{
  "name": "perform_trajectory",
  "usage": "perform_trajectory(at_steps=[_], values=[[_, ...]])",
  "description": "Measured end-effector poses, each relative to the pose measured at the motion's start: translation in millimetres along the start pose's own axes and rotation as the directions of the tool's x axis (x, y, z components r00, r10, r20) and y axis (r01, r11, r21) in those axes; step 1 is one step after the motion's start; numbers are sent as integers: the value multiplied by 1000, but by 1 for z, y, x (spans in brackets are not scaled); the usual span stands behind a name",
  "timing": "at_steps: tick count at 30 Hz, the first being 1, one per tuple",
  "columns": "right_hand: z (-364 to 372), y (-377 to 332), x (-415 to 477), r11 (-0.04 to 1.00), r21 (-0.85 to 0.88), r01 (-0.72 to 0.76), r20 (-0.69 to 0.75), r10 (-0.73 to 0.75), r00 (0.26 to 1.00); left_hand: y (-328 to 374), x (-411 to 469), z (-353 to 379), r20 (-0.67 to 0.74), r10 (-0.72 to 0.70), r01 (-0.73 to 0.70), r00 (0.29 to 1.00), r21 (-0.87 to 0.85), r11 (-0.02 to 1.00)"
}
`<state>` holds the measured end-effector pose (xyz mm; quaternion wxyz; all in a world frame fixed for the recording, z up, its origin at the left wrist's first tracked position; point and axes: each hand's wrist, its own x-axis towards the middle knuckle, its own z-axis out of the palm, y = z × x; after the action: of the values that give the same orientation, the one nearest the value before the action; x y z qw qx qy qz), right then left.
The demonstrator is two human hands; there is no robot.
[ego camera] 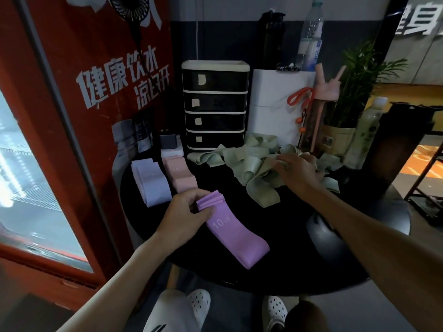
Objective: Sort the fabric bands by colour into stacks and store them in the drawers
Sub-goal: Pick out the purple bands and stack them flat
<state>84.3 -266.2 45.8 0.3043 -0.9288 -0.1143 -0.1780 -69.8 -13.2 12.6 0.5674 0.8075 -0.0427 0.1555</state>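
Observation:
A stack of purple bands (pixel 236 238) marked 10 LB lies near the front of the round black table (pixel 299 255). My left hand (pixel 184 215) grips the stack's far end, thumb on top. A lavender stack (pixel 151 182) and a pink stack (pixel 179 174) lie side by side at the table's left. A loose heap of pale green bands (pixel 251 168) spreads across the back. My right hand (pixel 298 172) rests on the heap's right part, fingers curled into the green bands. The black four-drawer unit (pixel 215 104) stands behind, all drawers closed.
A white box (pixel 275 104), a pink bottle (pixel 321 104), a potted plant (pixel 347 111) and a pale bottle (pixel 364 130) crowd the back right. A charger block (pixel 169 142) sits left of the drawers. A red cabinet (pixel 72 116) stands at the left.

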Motion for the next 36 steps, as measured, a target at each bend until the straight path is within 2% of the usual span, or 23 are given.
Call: perform_trajectory(at_steps=[2, 4, 7, 10, 11, 14, 17, 22, 24, 26, 28, 30, 33, 34, 36], values=[[-1, 3, -7, 999, -24, 47, 48, -46, 998, 3, 1, -1, 5, -10, 10, 1000, -14, 1000], [-5, 2, -21, 1000, 2, 12, 74, -12, 997, 5, 2, -2, 15, -21, 22, 1000, -30, 999], [-14, -15, -66, 977, 213, -10, 56, -2, 998, 8, 3, -3, 20, -29, 30, 999, -55, 998], [-11, -36, -115, 902, 417, -115, 257, 4, 966, 15, 5, -2, -1, -25, 25, 1000, -83, 996], [-8, -43, -128, 903, 408, -130, 297, 3, 955, 18, 5, -1, -3, -26, 26, 1000, -94, 995], [2, -42, -142, 953, 287, -98, 291, 11, 957, 27, 5, 3, -4, -19, 18, 1000, -118, 993], [-2, -48, -145, 949, 295, -109, 335, 4, 942, 38, 4, 4, -9, 17, -18, 1000, -137, 990], [-7, -49, -147, 975, 216, -57, 428, -42, 903, 51, 5, 4, -55, 48, -58, 997, -202, 978], [-10, -49, -146, 956, 290, -47, 402, -77, 912, 52, 4, 4, -75, 69, -83, 995, -200, 976], [-18, -49, -142, 939, 343, 1, 300, -111, 948, 51, 2, 4, -107, 86, -107, 990, -200, 974], [-31, -47, -137, 932, 356, 71, 186, -145, 972, 43, 0, 4, -113, 87, -105, 990, -164, 981], [-37, -40, -131, 945, 279, 168, 132, -211, 969, 29, -2, 7, -55, 62, -66, 997, -90, 994], [-28, -23, -131, 966, 182, 184, 202, -220, 954, 8, -5, 15, 92, 37, -51, 995, 153, 987], [-23, -18, -133, 970, 181, 161, 243, -203, 949, 4, -5, 17, 142, 39, -73, 989, 246, 967], [-18, -13, -136, 969, 228, 97, 273, -159, 949, 1, -5, 19, 212, 29, -95, 977, 307, 947]])
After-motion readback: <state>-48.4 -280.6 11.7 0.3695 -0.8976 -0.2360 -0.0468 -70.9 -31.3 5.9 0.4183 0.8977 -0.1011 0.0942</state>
